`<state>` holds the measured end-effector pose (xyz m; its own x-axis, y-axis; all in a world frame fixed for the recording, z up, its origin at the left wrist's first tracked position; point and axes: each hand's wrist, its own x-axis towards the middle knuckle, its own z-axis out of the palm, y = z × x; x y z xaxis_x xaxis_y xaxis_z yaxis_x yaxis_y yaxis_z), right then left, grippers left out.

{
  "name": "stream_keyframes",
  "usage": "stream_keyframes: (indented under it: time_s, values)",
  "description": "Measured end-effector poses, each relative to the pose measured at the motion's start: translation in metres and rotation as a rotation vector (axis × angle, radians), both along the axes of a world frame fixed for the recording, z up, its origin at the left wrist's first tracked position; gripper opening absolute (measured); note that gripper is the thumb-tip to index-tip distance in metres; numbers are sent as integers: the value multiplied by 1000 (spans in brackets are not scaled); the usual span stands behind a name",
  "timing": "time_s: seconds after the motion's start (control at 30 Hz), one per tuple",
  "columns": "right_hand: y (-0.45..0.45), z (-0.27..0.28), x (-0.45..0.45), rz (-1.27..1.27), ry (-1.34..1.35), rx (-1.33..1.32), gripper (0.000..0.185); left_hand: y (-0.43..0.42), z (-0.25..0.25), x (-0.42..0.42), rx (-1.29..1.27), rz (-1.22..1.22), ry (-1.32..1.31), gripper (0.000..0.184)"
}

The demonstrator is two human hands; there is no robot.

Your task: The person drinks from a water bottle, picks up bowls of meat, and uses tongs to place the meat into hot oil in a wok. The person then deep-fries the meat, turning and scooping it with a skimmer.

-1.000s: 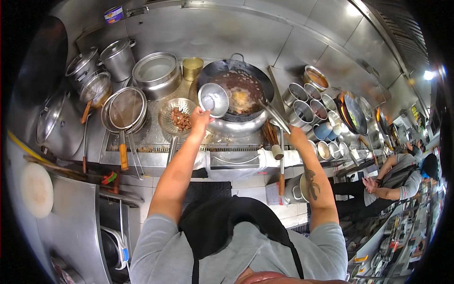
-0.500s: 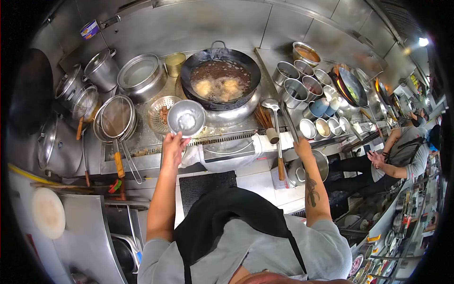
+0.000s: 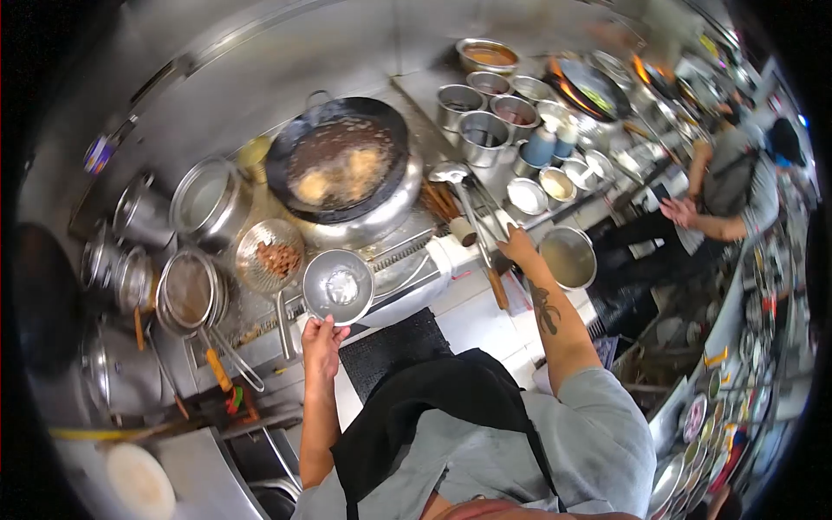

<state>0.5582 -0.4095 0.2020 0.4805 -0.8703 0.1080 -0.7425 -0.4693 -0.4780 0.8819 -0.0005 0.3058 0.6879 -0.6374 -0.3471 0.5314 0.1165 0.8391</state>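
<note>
My left hand (image 3: 322, 340) grips the rim of a small metal bowl (image 3: 339, 287), which has a little pale residue at its bottom. Just behind the bowl, a perforated ladle (image 3: 269, 255) holds brown pieces. A large black wok (image 3: 397, 147) holds dark bubbling oil with two golden, frothy pieces of food (image 3: 364, 167) in it. My right hand (image 3: 517, 246) is closed on a metal utensil at the stove's front edge, beside a metal ladle (image 3: 449, 172) with a wooden handle. The utensil's far end is blurred.
Strainers (image 3: 188, 288) and lidded pots (image 3: 143, 211) stand left. Metal containers (image 3: 484, 137), squeeze bottles (image 3: 540, 146) and a flaming wok (image 3: 589, 88) are at the right. A person (image 3: 732, 186) stands further right. A stockpot (image 3: 568, 257) sits below the counter.
The view has turned and shifted rightward. My left hand has drawn the bowl back from over the wok. My right hand has moved the utensil out of the wok to its right side.
</note>
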Motion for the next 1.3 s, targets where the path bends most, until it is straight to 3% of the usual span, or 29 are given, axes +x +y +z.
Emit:
stream_keyframes:
  time_s: [0.07,0.17,0.2,0.33,0.43,0.57,0.63,0.8,0.83,1.03,1.17,1.3]
  values:
    - [48,36,-18,-139,-89,-55,52,-10,-2,0,22,-69,24,12]
    - [112,9,-72,-288,-157,-76,52,-26,-2,-9,33,-214,46,11]
    - [135,-27,-99,-317,-117,-55,54,-30,-11,-8,31,-285,51,11]
    - [300,-40,-144,-492,160,363,58,-63,-26,-32,51,-636,52,8]
    - [434,-45,-146,-691,193,663,51,-79,-46,-55,84,-919,48,10]
    - [600,-90,-142,-743,142,862,35,-94,-48,-128,128,-1267,55,10]
    - [674,-123,-135,-918,163,965,34,-90,-44,-174,137,-1430,40,10]
    - [811,-125,-104,-1125,-29,1100,46,-47,-46,-285,150,-1772,18,15]
    - [825,-132,-100,-1306,-144,1332,47,-31,-49,-309,166,-1812,0,16]
    - [892,-151,-101,-1475,-513,1264,33,55,-42,-447,147,-2077,-44,18]
    - [923,-124,-128,-1605,-635,1006,56,96,-52,-543,106,-2187,26,25]
    - [975,-112,-141,-1762,-817,915,54,123,-59,-597,167,-2236,-18,41]
